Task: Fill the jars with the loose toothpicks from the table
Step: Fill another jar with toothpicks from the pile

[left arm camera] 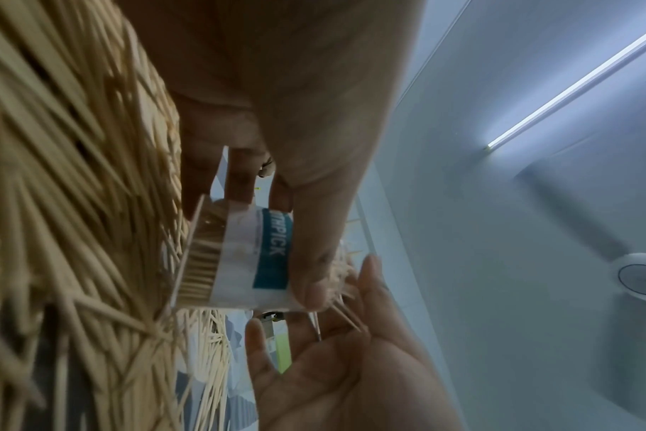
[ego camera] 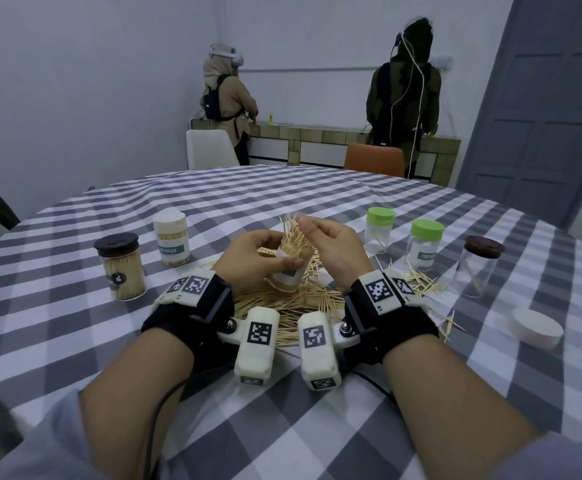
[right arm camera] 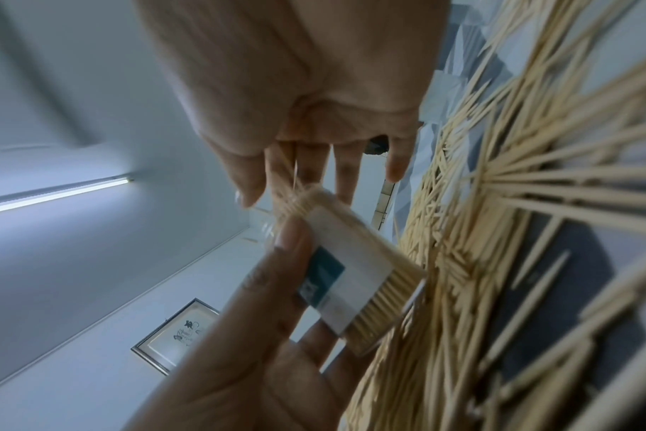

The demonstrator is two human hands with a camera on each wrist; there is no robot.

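My left hand [ego camera: 255,258] grips a clear toothpick jar [ego camera: 287,273] with a white and teal label, tilted over the loose toothpick pile [ego camera: 282,306]. A bunch of toothpicks [ego camera: 296,233] sticks out of its open mouth. My right hand [ego camera: 331,247] pinches that bunch between thumb and fingers at the jar's mouth. The left wrist view shows the left hand [left arm camera: 277,116] round the jar [left arm camera: 247,256], with the right hand [left arm camera: 351,364] beyond. In the right wrist view the right hand [right arm camera: 296,87] meets the jar [right arm camera: 354,271] beside the pile [right arm camera: 498,233].
On the left stand a full black-lidded jar [ego camera: 121,271] and a full white-lidded jar [ego camera: 171,240]. On the right are two green-lidded jars [ego camera: 379,233], a brown-lidded jar [ego camera: 476,268] and a loose white lid [ego camera: 535,327]. Two people stand at a far counter.
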